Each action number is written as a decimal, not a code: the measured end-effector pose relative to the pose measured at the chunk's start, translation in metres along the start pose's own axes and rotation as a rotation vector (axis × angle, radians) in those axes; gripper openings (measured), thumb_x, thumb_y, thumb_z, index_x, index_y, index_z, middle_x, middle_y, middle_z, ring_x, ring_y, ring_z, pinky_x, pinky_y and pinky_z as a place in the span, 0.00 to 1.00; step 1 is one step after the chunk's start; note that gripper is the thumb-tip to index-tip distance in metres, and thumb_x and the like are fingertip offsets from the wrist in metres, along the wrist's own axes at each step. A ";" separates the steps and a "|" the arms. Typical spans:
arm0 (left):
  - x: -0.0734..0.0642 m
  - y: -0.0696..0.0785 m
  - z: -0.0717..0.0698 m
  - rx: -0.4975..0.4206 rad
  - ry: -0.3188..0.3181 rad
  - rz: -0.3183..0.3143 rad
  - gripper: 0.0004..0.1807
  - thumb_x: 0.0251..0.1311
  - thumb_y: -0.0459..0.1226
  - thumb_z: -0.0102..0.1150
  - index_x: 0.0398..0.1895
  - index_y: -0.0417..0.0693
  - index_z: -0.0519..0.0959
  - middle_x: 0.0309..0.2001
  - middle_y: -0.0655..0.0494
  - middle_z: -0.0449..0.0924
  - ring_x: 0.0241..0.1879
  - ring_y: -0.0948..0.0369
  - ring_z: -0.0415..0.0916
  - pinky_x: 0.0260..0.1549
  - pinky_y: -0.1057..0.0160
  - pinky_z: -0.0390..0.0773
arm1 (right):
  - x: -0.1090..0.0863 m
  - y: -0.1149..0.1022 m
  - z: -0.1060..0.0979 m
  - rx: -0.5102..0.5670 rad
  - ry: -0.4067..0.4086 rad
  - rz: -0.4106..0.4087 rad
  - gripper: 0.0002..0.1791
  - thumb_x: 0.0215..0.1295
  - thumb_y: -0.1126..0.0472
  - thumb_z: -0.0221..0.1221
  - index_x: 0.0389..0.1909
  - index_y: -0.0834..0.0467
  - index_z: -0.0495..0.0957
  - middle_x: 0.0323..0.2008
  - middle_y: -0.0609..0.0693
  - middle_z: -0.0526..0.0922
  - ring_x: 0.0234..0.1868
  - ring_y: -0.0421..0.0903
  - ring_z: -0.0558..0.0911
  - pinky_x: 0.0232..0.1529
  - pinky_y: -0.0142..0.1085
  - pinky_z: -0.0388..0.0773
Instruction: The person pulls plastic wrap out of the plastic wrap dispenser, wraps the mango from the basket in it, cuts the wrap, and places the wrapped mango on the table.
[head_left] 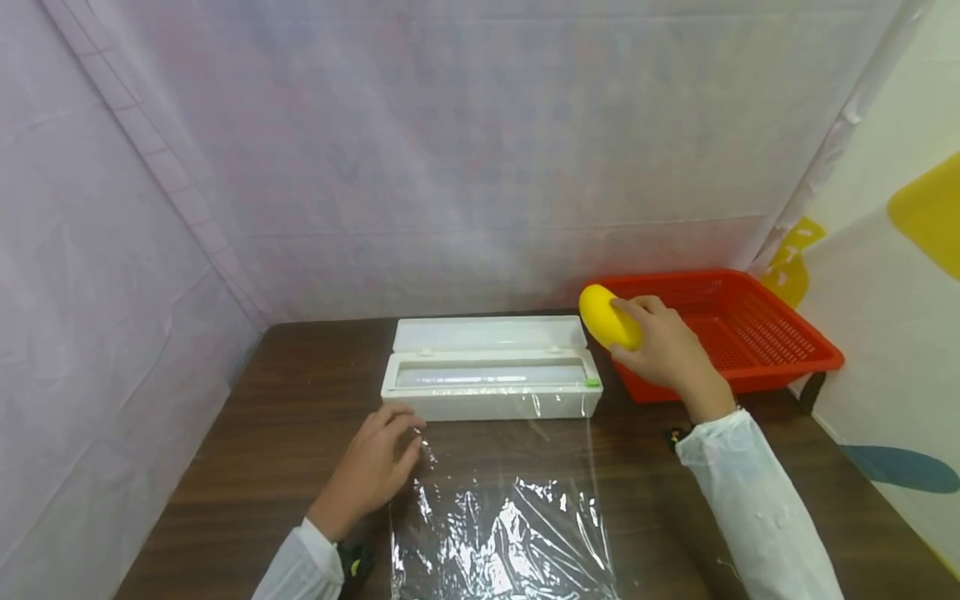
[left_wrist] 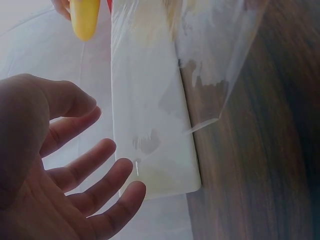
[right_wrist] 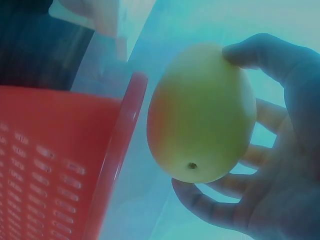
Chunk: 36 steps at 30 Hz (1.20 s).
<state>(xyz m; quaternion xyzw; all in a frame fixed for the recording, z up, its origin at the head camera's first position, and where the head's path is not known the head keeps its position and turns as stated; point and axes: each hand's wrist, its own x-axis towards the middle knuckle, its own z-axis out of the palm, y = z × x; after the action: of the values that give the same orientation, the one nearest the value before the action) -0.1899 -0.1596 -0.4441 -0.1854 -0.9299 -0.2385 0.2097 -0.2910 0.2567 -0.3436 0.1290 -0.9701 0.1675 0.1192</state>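
The fruit [head_left: 598,314] is up in the air at the far right, lifted off the table [head_left: 247,467] and just left of the red basket [head_left: 780,375]. Working across from the left, I see the left hand [head_left: 373,462] by the near left corner of the box [head_left: 495,359], its grip released, fingers loosely bent around nothing. Whether it touches the film [head_left: 510,533] I can't tell; the spot at least keeps it handy to the sheet's left edge.

The box sits far and central, long side toward the person, probably so the film pulls straight to them. Its lid [head_left: 491,333] is tipped back on the far side, leaving the slot uncovered. The film drapes over the near wall and lies wrinkled on the table.

At right, the right hand's [head_left: 663,346] grip is grasping the fruit, thumb opposite fingers, which seems to suit its smooth, rounded form. The basket stands farthest right, presumably for that arm's easy reach.
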 end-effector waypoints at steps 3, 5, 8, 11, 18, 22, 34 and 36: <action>-0.001 0.000 0.000 0.002 0.000 -0.001 0.13 0.57 0.33 0.69 0.46 0.48 0.85 0.53 0.50 0.80 0.50 0.52 0.78 0.49 0.51 0.81 | -0.003 -0.004 0.003 -0.008 0.003 -0.015 0.40 0.62 0.50 0.65 0.75 0.48 0.64 0.69 0.61 0.65 0.54 0.62 0.71 0.54 0.63 0.75; -0.001 -0.001 0.000 0.005 -0.001 -0.002 0.12 0.57 0.33 0.69 0.45 0.48 0.85 0.53 0.50 0.79 0.50 0.52 0.78 0.50 0.51 0.81 | -0.004 -0.006 0.004 -0.009 0.006 -0.031 0.40 0.61 0.51 0.66 0.75 0.48 0.64 0.69 0.61 0.66 0.54 0.61 0.72 0.55 0.62 0.75; -0.001 -0.002 0.000 0.006 0.003 0.004 0.12 0.58 0.33 0.69 0.45 0.47 0.85 0.52 0.49 0.80 0.49 0.53 0.78 0.48 0.52 0.81 | -0.005 -0.010 0.006 -0.006 0.014 -0.065 0.39 0.60 0.51 0.67 0.73 0.49 0.66 0.68 0.60 0.67 0.54 0.61 0.72 0.55 0.61 0.76; -0.001 -0.004 -0.001 0.004 0.014 0.021 0.11 0.58 0.33 0.68 0.45 0.47 0.85 0.52 0.49 0.80 0.48 0.54 0.78 0.46 0.53 0.82 | -0.005 -0.014 0.008 0.007 0.015 -0.103 0.39 0.60 0.50 0.67 0.72 0.49 0.68 0.67 0.59 0.68 0.54 0.60 0.73 0.55 0.60 0.76; -0.001 -0.005 0.000 -0.003 0.013 0.019 0.12 0.58 0.33 0.68 0.45 0.47 0.85 0.52 0.50 0.80 0.47 0.55 0.78 0.45 0.54 0.82 | -0.005 -0.023 0.011 0.016 -0.005 -0.142 0.39 0.59 0.50 0.68 0.72 0.48 0.68 0.67 0.56 0.68 0.56 0.58 0.73 0.58 0.61 0.76; 0.000 -0.005 0.000 -0.008 0.007 0.008 0.12 0.57 0.32 0.67 0.45 0.47 0.85 0.52 0.50 0.80 0.47 0.55 0.78 0.45 0.54 0.82 | -0.008 -0.027 0.011 0.014 -0.005 -0.164 0.39 0.59 0.50 0.68 0.72 0.47 0.68 0.68 0.55 0.68 0.56 0.57 0.74 0.58 0.59 0.76; 0.000 -0.007 0.001 0.001 0.012 0.000 0.12 0.57 0.32 0.68 0.45 0.48 0.85 0.51 0.51 0.80 0.47 0.54 0.78 0.45 0.54 0.81 | -0.015 -0.046 0.010 0.005 0.020 -0.285 0.38 0.59 0.51 0.68 0.71 0.47 0.68 0.66 0.55 0.70 0.55 0.57 0.76 0.54 0.57 0.78; 0.000 -0.006 0.001 0.000 0.016 0.006 0.12 0.57 0.32 0.68 0.44 0.47 0.85 0.51 0.50 0.80 0.47 0.54 0.78 0.45 0.54 0.81 | -0.015 -0.048 0.010 0.014 0.025 -0.308 0.38 0.58 0.51 0.68 0.71 0.47 0.69 0.66 0.55 0.71 0.55 0.57 0.76 0.54 0.56 0.78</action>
<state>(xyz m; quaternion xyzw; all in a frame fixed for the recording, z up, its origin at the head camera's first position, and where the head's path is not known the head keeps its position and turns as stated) -0.1930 -0.1642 -0.4472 -0.1862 -0.9277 -0.2393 0.2180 -0.2643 0.2124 -0.3426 0.2748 -0.9361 0.1554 0.1549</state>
